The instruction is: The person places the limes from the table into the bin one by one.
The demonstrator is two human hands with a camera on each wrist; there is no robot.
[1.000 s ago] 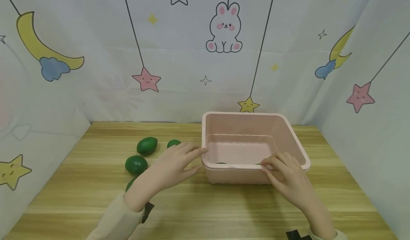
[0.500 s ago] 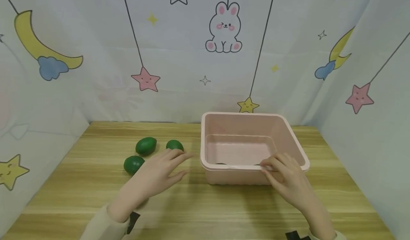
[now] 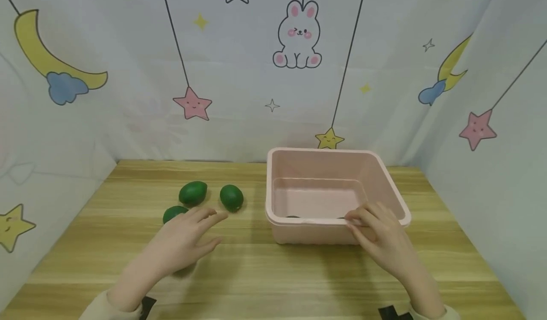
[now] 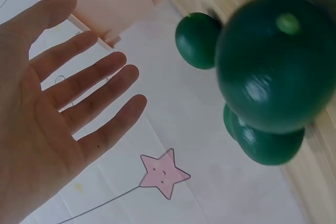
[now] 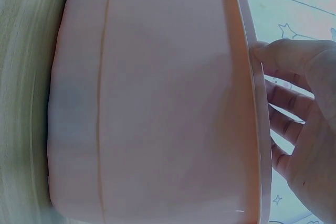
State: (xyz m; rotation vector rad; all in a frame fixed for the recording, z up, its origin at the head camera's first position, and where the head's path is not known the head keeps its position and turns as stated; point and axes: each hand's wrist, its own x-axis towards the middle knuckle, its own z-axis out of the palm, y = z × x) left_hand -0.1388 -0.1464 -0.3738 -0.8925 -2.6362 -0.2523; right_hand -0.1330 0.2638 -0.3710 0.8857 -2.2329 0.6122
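The pink box [image 3: 320,235], a rectangular, open-topped tub with rounded corners and a rolled rim, stands upright on the table. The right hand [image 3: 382,237] pinches its near rim, thumb on the outer side. Two dark slivers show inside just above that rim, too little to identify. Well to the left lie glossy, dark green, oval fruits: a back-left fruit [image 3: 193,193] on its side, a second fruit [image 3: 231,198] near it, nearer the box, and a front fruit [image 3: 173,213] partly covered by the left hand [image 3: 183,240], which holds nothing. The left wrist view shows four fruits overlapping, the closest bearing a pale green spot.
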